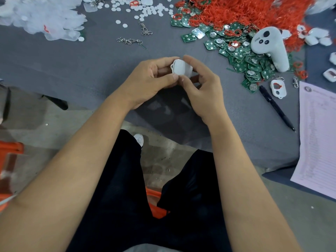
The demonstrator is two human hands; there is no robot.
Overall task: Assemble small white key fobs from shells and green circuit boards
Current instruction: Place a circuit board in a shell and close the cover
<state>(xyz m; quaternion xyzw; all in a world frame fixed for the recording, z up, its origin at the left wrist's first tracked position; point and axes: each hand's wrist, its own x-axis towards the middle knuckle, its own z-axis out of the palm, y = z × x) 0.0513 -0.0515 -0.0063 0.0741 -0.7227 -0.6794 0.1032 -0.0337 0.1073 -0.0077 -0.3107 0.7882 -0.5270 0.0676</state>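
White plastic sits at the centre of it all: a small key fob (180, 68) is held above the near edge of the table, pinched between both hands. The left hand (149, 82) curls its fingers and thumb round the fob's left side, where a small loop sticks out, while the right hand (201, 84) closes thumb and fingers on the right side. Held this way, both thumbs can bear on the seam, so the person is probably pressing the two shell halves shut; whether a board is already inside cannot be told.

Supplies lie within reach. Green circuit boards (241, 59) are heaped to the right, under a tangle of red rings (241, 11), with a white controller (269, 46) resting on them. An open shell (278, 88) and a black pen (276, 108) lie nearer, beside a printed sheet (320, 133). White discs (145, 10), metal clasps (130, 40) and clear plastic pieces (40, 17) spread over the far left.

All rests on a grey table (91, 60); below it, a concrete floor shows.
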